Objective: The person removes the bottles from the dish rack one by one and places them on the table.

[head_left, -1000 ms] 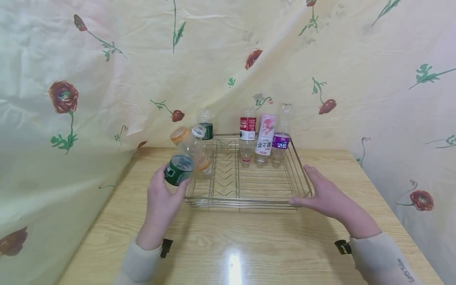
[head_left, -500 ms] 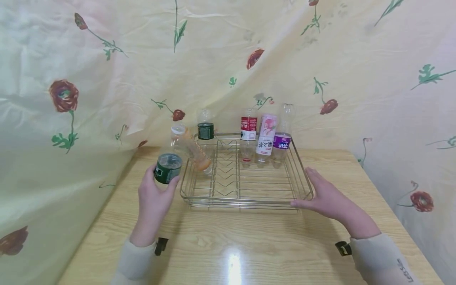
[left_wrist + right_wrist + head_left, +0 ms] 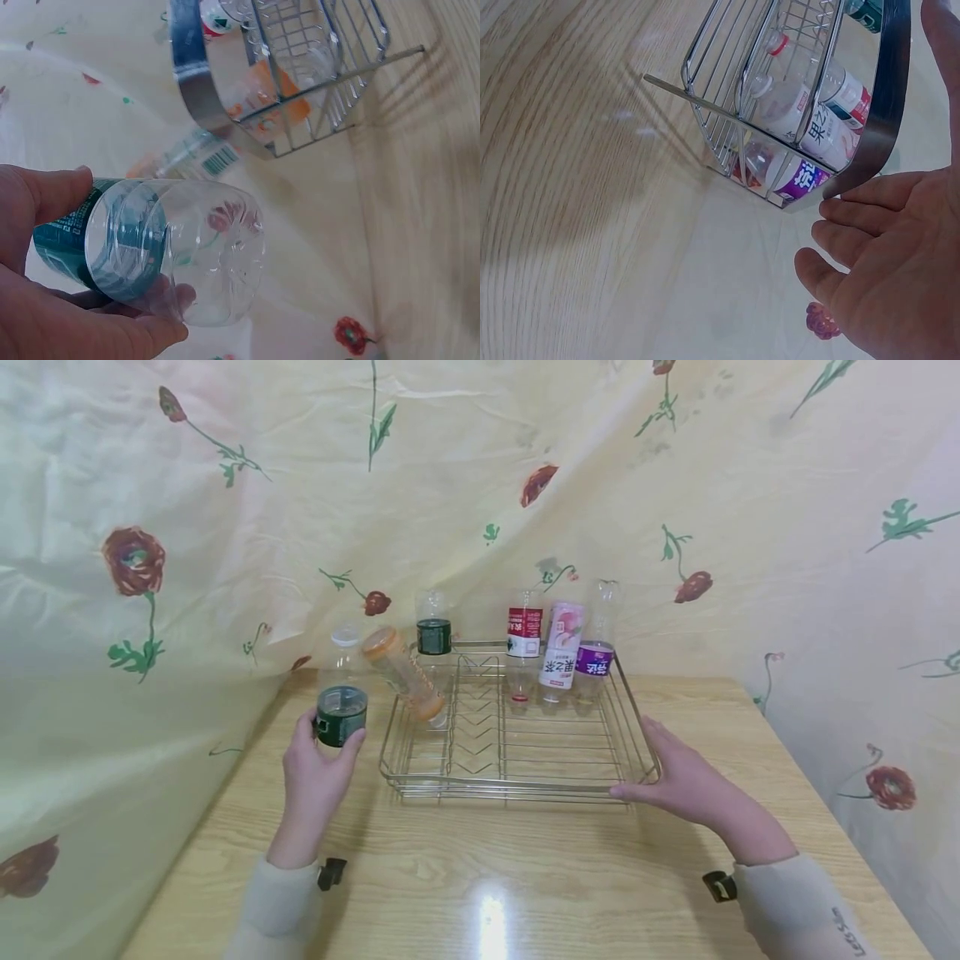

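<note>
My left hand (image 3: 317, 781) grips a clear plastic bottle with a dark green label (image 3: 341, 720), left of the wire rack (image 3: 506, 783). The bottle stands about upright, its pale cap on top. In the left wrist view its clear base (image 3: 225, 251) sticks out beyond my thumb and fingers. An orange-patterned bottle (image 3: 405, 675) leans, neck down, over the rack's back left rim. My right hand (image 3: 678, 772) is spread at the rack's front right corner, thumb at the front rim. In the right wrist view its fingers (image 3: 877, 217) lie beside the metal rim.
Upside down in the rack stand a green-label bottle (image 3: 433, 637), a red-and-white-label bottle (image 3: 523, 631), a pink-label bottle (image 3: 559, 647) and a purple-label bottle (image 3: 595, 658). A flowered cloth (image 3: 465, 485) hangs behind the wooden table (image 3: 420, 868).
My left hand has moved left, away from the rack, and the green-label bottle has gone from tilted to nearly upright. The orange-patterned bottle stays leaning; my right hand keeps its place.
</note>
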{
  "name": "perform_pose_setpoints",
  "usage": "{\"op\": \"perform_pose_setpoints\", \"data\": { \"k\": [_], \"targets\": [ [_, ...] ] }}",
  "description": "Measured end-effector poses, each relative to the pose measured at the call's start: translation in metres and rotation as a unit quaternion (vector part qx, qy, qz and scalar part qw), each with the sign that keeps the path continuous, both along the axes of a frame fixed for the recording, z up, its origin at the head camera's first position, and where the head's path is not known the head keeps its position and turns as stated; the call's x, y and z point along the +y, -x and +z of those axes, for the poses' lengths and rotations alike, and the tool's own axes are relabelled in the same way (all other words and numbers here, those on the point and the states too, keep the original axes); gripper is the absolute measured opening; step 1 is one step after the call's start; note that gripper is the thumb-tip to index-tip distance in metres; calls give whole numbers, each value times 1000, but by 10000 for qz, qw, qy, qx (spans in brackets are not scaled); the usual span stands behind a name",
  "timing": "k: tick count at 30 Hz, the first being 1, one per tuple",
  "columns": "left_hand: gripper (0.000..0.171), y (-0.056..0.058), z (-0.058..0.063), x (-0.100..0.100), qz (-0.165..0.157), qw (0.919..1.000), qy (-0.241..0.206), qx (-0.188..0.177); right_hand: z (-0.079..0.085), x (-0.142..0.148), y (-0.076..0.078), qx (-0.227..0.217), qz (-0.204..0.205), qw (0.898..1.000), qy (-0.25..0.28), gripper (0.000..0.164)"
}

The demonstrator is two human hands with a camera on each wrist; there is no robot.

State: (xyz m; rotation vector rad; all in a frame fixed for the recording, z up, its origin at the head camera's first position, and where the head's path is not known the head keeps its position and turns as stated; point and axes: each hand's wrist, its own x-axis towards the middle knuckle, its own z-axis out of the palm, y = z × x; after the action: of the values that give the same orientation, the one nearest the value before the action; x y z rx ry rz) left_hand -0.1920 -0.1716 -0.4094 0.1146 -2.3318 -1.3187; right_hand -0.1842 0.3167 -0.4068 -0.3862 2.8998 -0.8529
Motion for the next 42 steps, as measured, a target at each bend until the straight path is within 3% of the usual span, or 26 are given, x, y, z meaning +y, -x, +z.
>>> {"op": "perform_pose_setpoints", "data": {
  "k": [14, 30, 42],
  "targets": [
    [78, 15, -13, -14, 128, 9994, -112, -306, -1, -2, 2, -9, 15, 10000, 12, 133],
    [71, 34, -36, -27, 394, 9981, -157, -457, -3, -3, 2, 18, 0, 10000, -16, 128],
    [69, 40, -41, -31, 387, 9974, -77, -602, -4, -3, 0, 25, -41, 10000, 1, 125]
  ]
}}
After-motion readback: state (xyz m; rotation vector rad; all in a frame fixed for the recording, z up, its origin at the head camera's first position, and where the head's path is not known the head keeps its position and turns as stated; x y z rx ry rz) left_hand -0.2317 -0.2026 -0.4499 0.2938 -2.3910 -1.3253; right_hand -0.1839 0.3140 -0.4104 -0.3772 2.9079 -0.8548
